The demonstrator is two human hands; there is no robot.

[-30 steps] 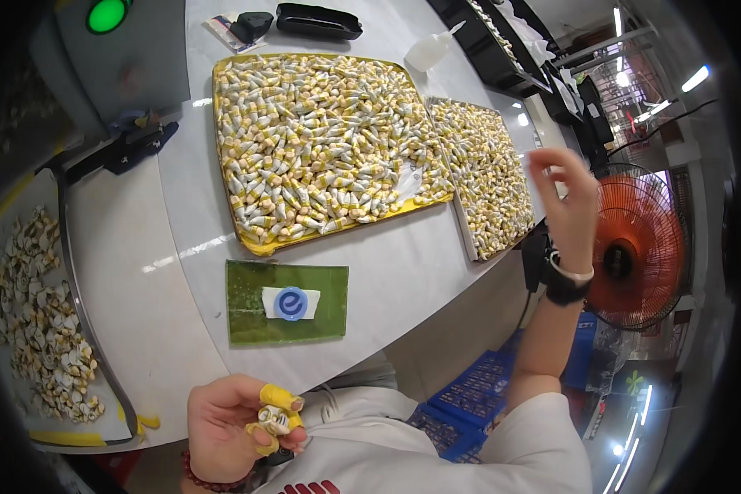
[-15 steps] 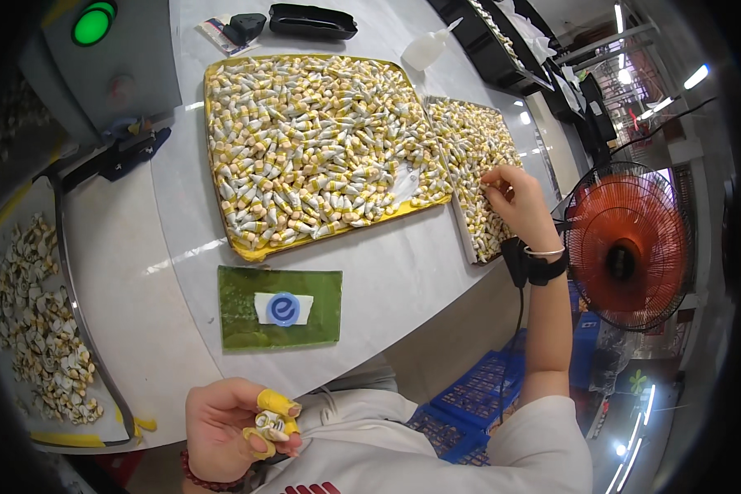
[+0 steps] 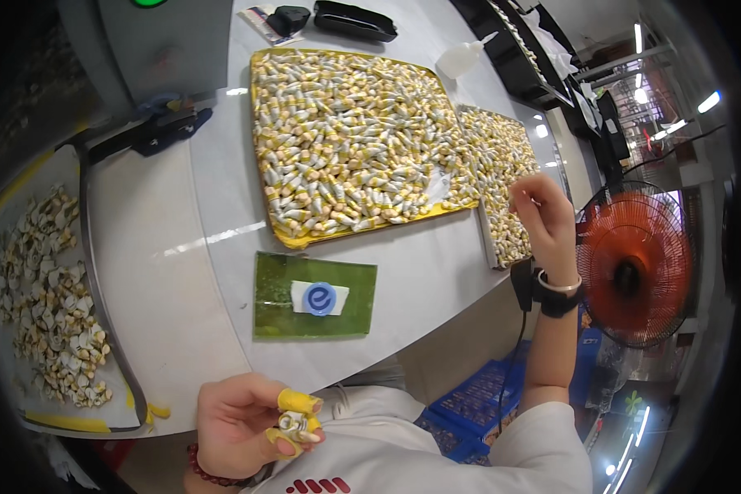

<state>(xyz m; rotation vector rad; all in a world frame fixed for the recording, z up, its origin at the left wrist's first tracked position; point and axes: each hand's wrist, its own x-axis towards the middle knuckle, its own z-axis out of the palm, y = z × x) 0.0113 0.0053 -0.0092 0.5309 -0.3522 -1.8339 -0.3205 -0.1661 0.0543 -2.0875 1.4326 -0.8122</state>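
My left hand (image 3: 243, 424), low in the view near the table's front edge, pinches a small whitish piece with a round hollow end (image 3: 295, 424). Yellow coverings wrap the thumb and fingertips around it. My right hand (image 3: 549, 222) hovers over the narrower tray (image 3: 491, 243) at the right, fingers curled together. Whatever its fingertips hold, if anything, is hidden. That tray is full of small white-and-yellow cone-shaped pieces (image 3: 506, 148). Beside it lies a larger yellow-edged tray (image 3: 370, 230), heaped with similar cones (image 3: 346, 140) that have pinkish ends.
A green glassy plate (image 3: 272, 309) bearing a blue round sticker (image 3: 319, 299) lies before the big tray. At left, a dark-rimmed tray (image 3: 111, 354) holds pale pieces beside a grey machine (image 3: 160, 58). A white squeeze bottle (image 3: 459, 59) stands behind; an orange fan (image 3: 630, 267) is at right.
My right hand has drawn slightly up and back from the cones in the narrower tray. My left hand keeps its pinch. The whole view has swung, shifting the table's things rightward.
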